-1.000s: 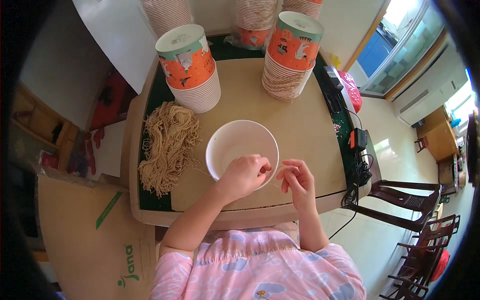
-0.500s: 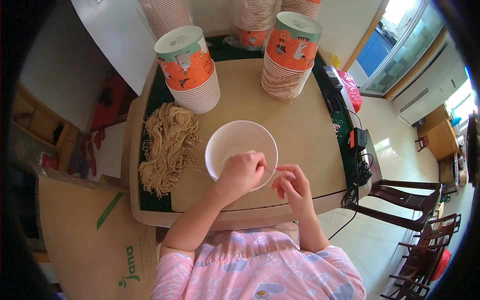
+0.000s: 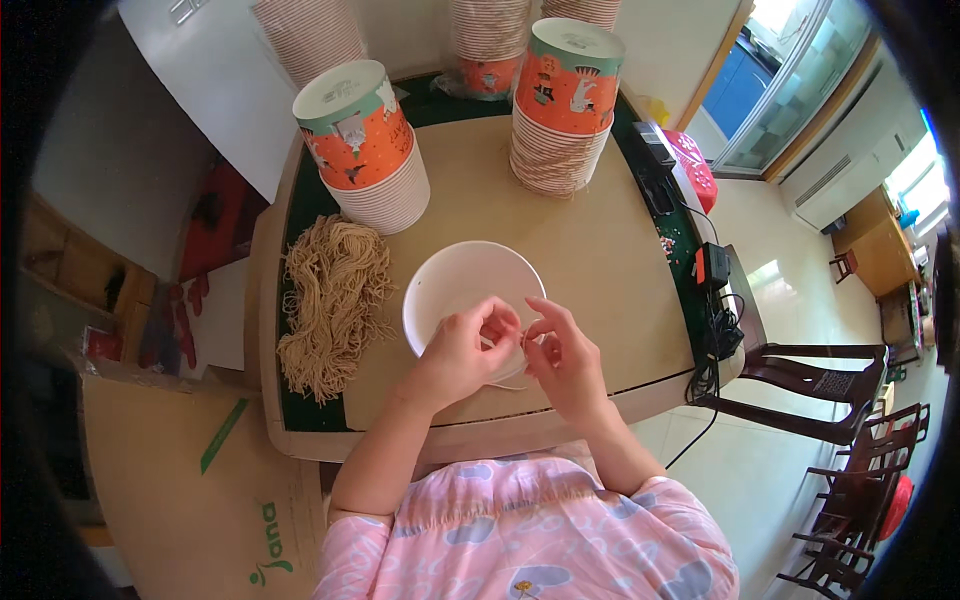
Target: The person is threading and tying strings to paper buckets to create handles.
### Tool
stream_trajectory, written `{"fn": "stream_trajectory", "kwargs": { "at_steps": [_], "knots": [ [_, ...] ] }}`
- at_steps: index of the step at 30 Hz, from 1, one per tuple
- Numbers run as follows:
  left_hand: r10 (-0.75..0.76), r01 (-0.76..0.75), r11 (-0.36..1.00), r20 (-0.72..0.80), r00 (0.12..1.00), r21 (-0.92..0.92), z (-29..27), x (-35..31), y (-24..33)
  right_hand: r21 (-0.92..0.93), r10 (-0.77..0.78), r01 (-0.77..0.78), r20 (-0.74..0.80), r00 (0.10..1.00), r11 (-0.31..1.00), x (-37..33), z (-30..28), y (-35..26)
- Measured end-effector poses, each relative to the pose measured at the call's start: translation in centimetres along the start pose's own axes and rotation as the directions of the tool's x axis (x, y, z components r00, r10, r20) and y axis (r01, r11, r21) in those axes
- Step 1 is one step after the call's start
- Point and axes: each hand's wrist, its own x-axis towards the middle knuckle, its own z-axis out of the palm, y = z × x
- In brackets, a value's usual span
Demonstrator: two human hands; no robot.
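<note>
A white paper tub (image 3: pixel 440 285), open end toward me, is on the table close in front of me. Over its near rim, my left hand (image 3: pixel 462 348) is closed in a pinch, thumb against curled fingers. Just to the right, my right hand (image 3: pixel 568 362) pinches too, its fingertips almost meeting the left ones. Between them a short bit of thin cord (image 3: pixel 523 338) shows; most of it is hidden by the fingers. Left of the tub lies a loose heap of tan cord (image 3: pixel 335 305).
Behind the tub stand a left stack of orange and green tubs (image 3: pixel 365 150) and a right stack (image 3: pixel 565 110), the latter with cord around it. Wrapped stacks (image 3: pixel 490 40) are farther back. Black cables (image 3: pixel 712 350) run along the right edge, near a chair (image 3: pixel 815 390). A cardboard box (image 3: pixel 180 480) is at left.
My right hand has moved left and up, and the two hands are now fingertip to fingertip. My left hand has turned, its fingers more visible. The view has shifted slightly.
</note>
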Motion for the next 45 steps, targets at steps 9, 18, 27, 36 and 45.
{"fn": "stream_trajectory", "kwargs": {
  "at_steps": [9, 18, 27, 36, 45],
  "knots": [
    [-0.066, 0.063, 0.975, -0.008, 0.998, -0.212, -0.1, 1.7, -2.5, -0.201, -0.166, 0.157, -0.032, 0.986, 0.967, 0.8, 0.1, -0.1],
    [-0.301, 0.462, 0.734, 0.370, 0.879, -0.498, -2.8, 2.7, -2.2, -0.195, -0.147, 0.137, -0.037, 0.988, 0.971, 1.5, -0.8, 0.7],
    [-0.356, 0.429, 0.838, 0.258, 0.898, -0.337, -0.4, 3.3, -2.3, -0.259, -0.291, 0.277, -0.017, 0.957, 0.925, 1.2, -0.7, 0.6],
    [-0.239, 0.255, 0.966, 0.242, 0.940, -0.037, -0.7, 3.3, -2.6, -0.206, -0.321, 0.306, -0.042, 0.946, 0.929, 0.4, -0.6, 1.2],
    [-0.465, 0.588, 0.753, 0.394, 0.793, -0.295, -0.4, 3.6, -3.1, -0.377, -0.512, 0.499, 0.073, 0.856, 0.780, 0.8, -0.7, 2.2]
  ]
}}
